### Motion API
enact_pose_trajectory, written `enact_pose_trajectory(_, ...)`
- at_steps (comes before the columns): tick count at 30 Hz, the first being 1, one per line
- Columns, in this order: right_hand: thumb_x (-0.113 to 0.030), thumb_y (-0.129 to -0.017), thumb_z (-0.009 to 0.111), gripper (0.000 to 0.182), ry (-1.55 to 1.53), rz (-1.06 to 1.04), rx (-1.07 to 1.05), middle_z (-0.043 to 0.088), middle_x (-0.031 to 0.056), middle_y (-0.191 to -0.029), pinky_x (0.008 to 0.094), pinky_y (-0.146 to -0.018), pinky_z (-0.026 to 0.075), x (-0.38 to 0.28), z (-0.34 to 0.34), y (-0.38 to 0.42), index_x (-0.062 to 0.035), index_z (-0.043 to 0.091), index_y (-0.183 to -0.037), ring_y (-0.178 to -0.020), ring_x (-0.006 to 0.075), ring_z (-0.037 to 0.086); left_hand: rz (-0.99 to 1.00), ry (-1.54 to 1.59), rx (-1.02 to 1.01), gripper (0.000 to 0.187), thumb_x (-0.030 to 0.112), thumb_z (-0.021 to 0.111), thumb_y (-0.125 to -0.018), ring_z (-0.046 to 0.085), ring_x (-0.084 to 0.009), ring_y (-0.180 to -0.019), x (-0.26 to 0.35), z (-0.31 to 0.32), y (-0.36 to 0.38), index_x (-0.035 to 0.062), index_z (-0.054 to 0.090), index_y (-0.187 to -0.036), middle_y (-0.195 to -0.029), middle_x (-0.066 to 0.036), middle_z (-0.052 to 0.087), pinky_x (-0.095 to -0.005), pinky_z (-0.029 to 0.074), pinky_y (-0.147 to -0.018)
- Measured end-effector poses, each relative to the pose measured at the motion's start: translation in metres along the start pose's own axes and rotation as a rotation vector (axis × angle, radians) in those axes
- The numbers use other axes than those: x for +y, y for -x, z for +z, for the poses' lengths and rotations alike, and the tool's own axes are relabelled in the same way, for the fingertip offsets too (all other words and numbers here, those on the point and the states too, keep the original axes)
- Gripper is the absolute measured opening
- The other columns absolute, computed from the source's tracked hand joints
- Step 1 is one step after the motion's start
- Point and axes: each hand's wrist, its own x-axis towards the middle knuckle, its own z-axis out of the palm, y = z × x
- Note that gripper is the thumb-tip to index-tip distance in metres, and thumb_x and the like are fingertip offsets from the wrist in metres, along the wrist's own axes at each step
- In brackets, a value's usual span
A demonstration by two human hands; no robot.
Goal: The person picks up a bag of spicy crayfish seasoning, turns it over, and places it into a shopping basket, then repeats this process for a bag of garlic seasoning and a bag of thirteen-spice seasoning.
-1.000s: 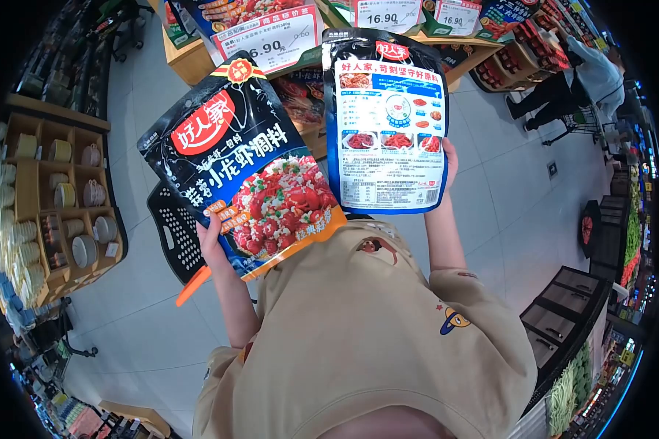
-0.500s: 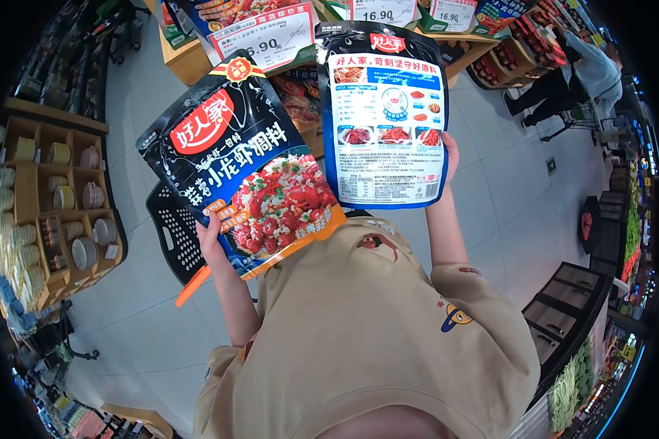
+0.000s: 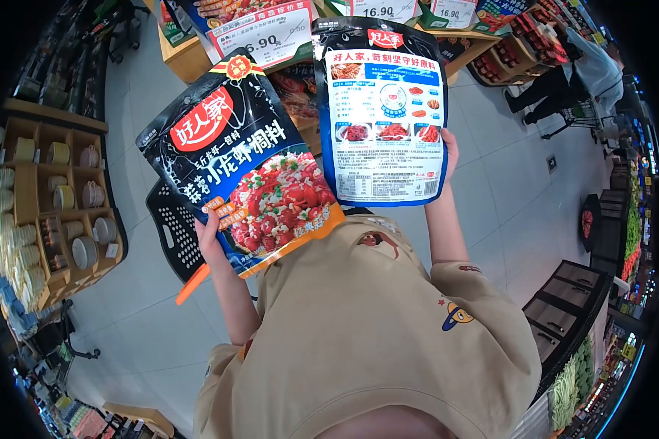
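My left hand (image 3: 210,235) grips the lower left edge of a black seasoning pouch (image 3: 274,208), which shows its front with a red dish picture and an orange bottom strip. The pouch leans to the left. In my right hand (image 3: 449,157) is a second pouch (image 3: 385,110) with a blue border, held upright by its right edge with the white printed back facing me. Most fingers of both hands are hidden behind the pouches. The two pouches meet or overlap slightly near the middle.
Price signs (image 3: 262,35) and more packets stand on a wooden display (image 3: 187,58) ahead. A black basket (image 3: 174,234) with an orange handle is at the left. Shelves of crockery (image 3: 66,197) stand further left. A person (image 3: 564,84) with a cart is at the upper right.
The pouch in my right hand has moved slightly up and to the left. The person at the upper right has shifted slightly. My left hand and its pouch are almost unchanged.
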Motion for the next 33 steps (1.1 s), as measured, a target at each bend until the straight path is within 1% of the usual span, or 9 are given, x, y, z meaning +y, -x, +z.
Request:
enact_pose_trajectory(10,-0.026,-0.078,0.043,0.05,-0.052,0.004,0.029,0.047,0.0218,-0.115,0.0436,-0.082,0.044,0.002,0.001,-0.001,0.0037,0.038,-0.118,-0.099,0.0325,0.052,-0.002,-0.021,0.011,0.034,0.009,0.043,-0.084,0.054,-0.0211,-0.092,-0.003,-0.003,-0.003,-0.0024,0.036,-0.115,-0.106,-0.015,0.05,-0.0335,0.044,-0.08)
enact_pose_trajectory(13,-0.027,-0.079,0.042,0.049,-0.035,0.007,0.018,0.047,0.0221,-0.115,0.043,-0.081,0.044,0.002,0.001,-0.001,0.0039,0.038,-0.117,-0.099,0.0322,0.052,0.036,-0.041,0.044,0.033,0.014,0.041,-0.086,0.059,-0.024,-0.085,-0.003,-0.003,-0.003,-0.0019,0.036,-0.114,-0.103,-0.017,0.052,-0.0348,0.05,-0.073)
enact_pose_trajectory(16,-0.027,-0.079,0.042,0.05,-0.029,0.013,0.007,0.047,0.0203,-0.115,0.0428,-0.084,0.042,0.001,-0.005,-0.002,0.0031,0.037,-0.119,-0.101,0.0317,0.051,0.01,-0.026,0.028,0.033,0.009,0.043,-0.084,0.055,-0.021,-0.09,-0.003,-0.002,-0.003,-0.0014,0.037,-0.115,-0.105,-0.015,0.051,-0.0332,0.045,-0.079)
enact_pose_trajectory(19,-0.028,-0.079,0.041,0.051,-0.028,0.023,0.02,0.047,0.0217,-0.114,0.0427,-0.083,0.043,-0.001,-0.007,-0.001,0.0052,0.036,-0.118,-0.099,0.0324,0.051,-0.037,0.142,-0.142,0.028,0.011,0.04,-0.087,0.056,-0.021,-0.09,-0.017,-0.013,-0.008,0.0017,0.038,-0.113,-0.105,-0.014,0.051,-0.0353,0.046,-0.08)
enact_pose_trajectory(21,-0.028,-0.079,0.041,0.051,0.077,-0.013,0.089,0.047,0.0216,-0.114,0.0433,-0.082,0.044,0.0,-0.008,-0.002,0.0055,0.037,-0.117,-0.099,0.0315,0.052,-0.131,0.373,0.0,0.028,0.008,0.04,-0.085,0.056,-0.0224,-0.089,-0.046,-0.035,-0.023,0.0043,0.038,-0.113,-0.104,-0.012,0.052,-0.038,0.045,-0.081)
enact_pose_trajectory(23,-0.029,-0.08,0.042,0.051,0.079,-0.015,0.082,0.048,0.0209,-0.114,0.0433,-0.082,0.044,0.001,-0.008,-0.002,0.0044,0.037,-0.118,-0.1,0.031,0.051,-0.358,1.036,-0.603,0.03,0.01,0.044,-0.081,0.057,-0.0236,-0.079,-0.053,-0.014,-0.031,0.0083,0.041,-0.111,-0.094,-0.009,0.054,-0.0389,0.045,-0.078)
enact_pose_trajectory(25,-0.03,-0.079,0.042,0.051,0.124,-0.026,0.108,0.046,0.0208,-0.115,0.0433,-0.081,0.044,0.001,-0.01,-0.002,0.0036,0.037,-0.118,-0.101,0.031,0.05,-0.297,0.28,-0.227,0.033,0.034,0.053,-0.077,0.045,-0.0145,-0.056,-0.03,0.024,-0.021,0.0091,0.045,-0.098,-0.067,-0.003,0.044,-0.0261,0.04,-0.06)
enact_pose_trajectory(28,-0.03,-0.08,0.041,0.052,0.166,-0.051,0.159,0.046,0.0211,-0.116,0.0435,-0.082,0.043,-0.001,-0.015,-0.003,0.0035,0.035,-0.119,-0.102,0.0315,0.05,-0.408,0.763,-0.73,0.042,0.043,0.052,-0.076,0.038,-0.0107,-0.056,-0.062,0.025,-0.04,0.0042,0.043,-0.088,-0.061,-0.001,0.037,-0.0197,0.033,-0.061)
enact_pose_trajectory(33,-0.033,-0.081,0.038,0.055,0.142,0.003,0.078,0.04,0.0205,-0.122,0.0464,-0.086,0.038,-0.002,-0.019,0.0,0.001,0.031,-0.123,-0.107,0.0331,0.045,-0.561,0.816,-0.723,0.045,0.045,0.058,-0.072,0.041,-0.0083,-0.059,-0.05,0.035,-0.037,0.0051,0.04,-0.08,-0.068,-0.001,0.038,-0.0187,0.033,-0.059)
